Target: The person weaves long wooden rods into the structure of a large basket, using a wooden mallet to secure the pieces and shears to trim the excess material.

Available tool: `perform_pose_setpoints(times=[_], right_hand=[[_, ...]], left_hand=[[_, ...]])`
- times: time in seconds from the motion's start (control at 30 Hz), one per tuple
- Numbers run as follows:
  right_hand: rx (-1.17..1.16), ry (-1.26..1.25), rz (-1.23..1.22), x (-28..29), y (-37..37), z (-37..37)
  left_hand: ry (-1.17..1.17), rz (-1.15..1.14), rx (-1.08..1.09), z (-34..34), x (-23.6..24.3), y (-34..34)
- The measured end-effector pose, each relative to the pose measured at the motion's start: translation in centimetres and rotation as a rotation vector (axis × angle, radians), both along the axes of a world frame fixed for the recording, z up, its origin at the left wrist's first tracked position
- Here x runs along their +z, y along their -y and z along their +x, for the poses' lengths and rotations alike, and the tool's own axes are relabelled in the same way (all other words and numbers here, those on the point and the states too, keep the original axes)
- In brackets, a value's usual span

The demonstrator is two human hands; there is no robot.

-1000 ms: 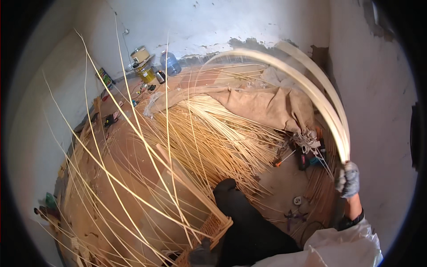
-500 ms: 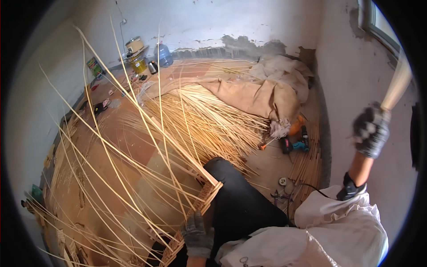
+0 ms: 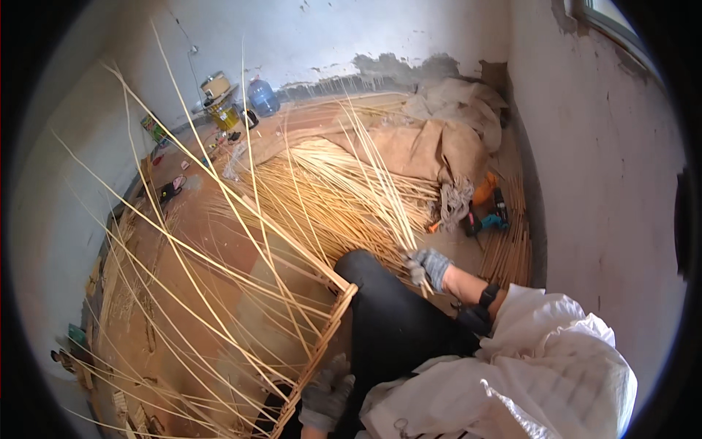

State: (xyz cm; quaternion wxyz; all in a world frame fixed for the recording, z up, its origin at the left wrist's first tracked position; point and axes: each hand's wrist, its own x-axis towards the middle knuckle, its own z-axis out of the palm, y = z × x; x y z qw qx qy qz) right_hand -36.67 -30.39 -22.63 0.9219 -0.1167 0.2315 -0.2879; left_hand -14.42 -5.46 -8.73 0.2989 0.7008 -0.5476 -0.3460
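Seemingly, the weaving is standing partway, the right hand [image 3: 428, 268] gripping loose rods [image 3: 391, 197] while the left hand [image 3: 327, 395], its grip unclear, is resting beside a formed wicker edge [image 3: 319, 350], long stakes [image 3: 219, 183] fanning out unwoven beyond that hand.

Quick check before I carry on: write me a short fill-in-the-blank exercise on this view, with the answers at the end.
1. The right hand and left hand both wear ____.
2. Only the ____ one grips a bundle of rods.
3. The jug near the far wall is ____.
4. The trousers are ____.

Missing words: gloves; right; blue; black.
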Motion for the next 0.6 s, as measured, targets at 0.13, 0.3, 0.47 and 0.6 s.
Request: perform_pose_setpoints(times=[0.13,0.3,0.47,0.6], right_hand=[[0.137,0.253,-0.219,5.6,-3.3,1.9],[0.303,0.261,-0.352,7.1,-8.6,3.8],[0.369,0.366,-0.403,7.2,-11.1,5.1],[0.319,0.063,-0.473,3.9,-10.7,5.8]], left_hand=[[-0.217,0.088,0.034,-0.2,0.5,2.6],[-0.889,-0.019,-0.049,-0.4,-1.4,9.2],[-1.223,0.047,0.011,-3.4,1.7,14.5],[-1.551,-0.121,-0.213,-2.7,-1.3,17.3]])
